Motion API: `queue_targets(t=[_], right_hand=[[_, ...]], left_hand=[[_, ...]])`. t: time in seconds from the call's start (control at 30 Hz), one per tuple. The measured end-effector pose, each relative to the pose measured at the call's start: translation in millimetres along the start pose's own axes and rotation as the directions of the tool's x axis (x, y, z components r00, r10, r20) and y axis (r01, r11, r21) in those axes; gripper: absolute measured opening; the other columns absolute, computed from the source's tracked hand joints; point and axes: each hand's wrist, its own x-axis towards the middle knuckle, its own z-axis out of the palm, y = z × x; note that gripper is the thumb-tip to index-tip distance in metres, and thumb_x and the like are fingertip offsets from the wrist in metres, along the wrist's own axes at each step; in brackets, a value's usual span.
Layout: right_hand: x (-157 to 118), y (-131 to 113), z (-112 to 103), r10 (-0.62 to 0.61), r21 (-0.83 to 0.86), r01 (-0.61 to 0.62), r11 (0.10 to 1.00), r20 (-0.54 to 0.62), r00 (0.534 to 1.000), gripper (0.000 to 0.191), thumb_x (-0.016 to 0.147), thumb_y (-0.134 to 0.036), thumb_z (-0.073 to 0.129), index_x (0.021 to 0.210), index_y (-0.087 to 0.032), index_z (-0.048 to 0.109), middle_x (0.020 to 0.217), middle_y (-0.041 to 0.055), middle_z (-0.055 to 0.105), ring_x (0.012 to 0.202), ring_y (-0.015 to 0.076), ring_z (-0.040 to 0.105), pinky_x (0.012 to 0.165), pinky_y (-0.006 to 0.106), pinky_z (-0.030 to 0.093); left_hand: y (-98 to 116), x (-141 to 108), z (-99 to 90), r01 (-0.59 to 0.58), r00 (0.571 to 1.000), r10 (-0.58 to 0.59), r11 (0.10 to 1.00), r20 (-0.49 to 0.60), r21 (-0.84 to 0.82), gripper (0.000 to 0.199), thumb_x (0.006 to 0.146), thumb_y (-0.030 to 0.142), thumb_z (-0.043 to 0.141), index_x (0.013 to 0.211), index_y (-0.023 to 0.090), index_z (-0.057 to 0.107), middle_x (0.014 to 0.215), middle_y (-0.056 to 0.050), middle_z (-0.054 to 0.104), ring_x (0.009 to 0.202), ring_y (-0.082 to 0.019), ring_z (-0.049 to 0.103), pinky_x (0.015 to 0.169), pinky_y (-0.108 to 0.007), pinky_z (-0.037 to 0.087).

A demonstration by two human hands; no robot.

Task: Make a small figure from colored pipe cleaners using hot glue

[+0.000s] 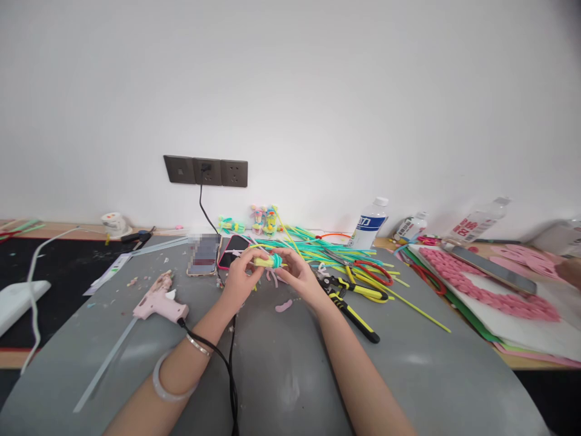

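Between my two hands, above the grey mat (281, 357), is a small yellow and teal pipe-cleaner figure (269, 261). My left hand (242, 274) pinches its yellow end. The fingers of my right hand (297, 272) close on its teal end. Below them a short pink pipe-cleaner piece (284, 306) lies on the mat. Yellow-handled wire pliers (349, 303) rest just right of my right hand, near red-handled scissors (372, 272). A heap of teal and yellow pipe cleaners (313, 242) spreads behind my hands. Left of my left forearm lies a pink hot glue gun (160, 303).
Finished-looking pipe-cleaner figures (264, 220) stand by the wall. Two phones, one a pink-cased phone (232, 251), lie behind my left hand. A water bottle (368, 224) stands at the back. A black cord (233, 369) crosses the mat. Pink braided work (490, 281) lies right, near another person's hand (569, 272).
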Motion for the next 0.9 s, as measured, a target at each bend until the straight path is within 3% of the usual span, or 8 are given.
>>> queue_targets(t=[0.9], right_hand=[[-0.4, -2.0, 0.7, 0.008, 0.025, -0.008, 1.000, 0.007, 1.000, 0.037, 0.084, -0.042, 0.067, 0.118, -0.029, 0.057, 0.124, 0.0061, 0.060, 0.109, 0.0234, 0.059, 0.079, 0.035, 0.054]], left_hand=[[1.0, -1.4, 0.9, 0.040, 0.999, -0.040, 0.999, 0.006, -0.018, 0.017, 0.077, 0.009, 0.053, 0.088, 0.020, 0.061, 0.096, -0.004, 0.066, 0.081, -0.016, 0.065, 0.063, -0.022, 0.050]])
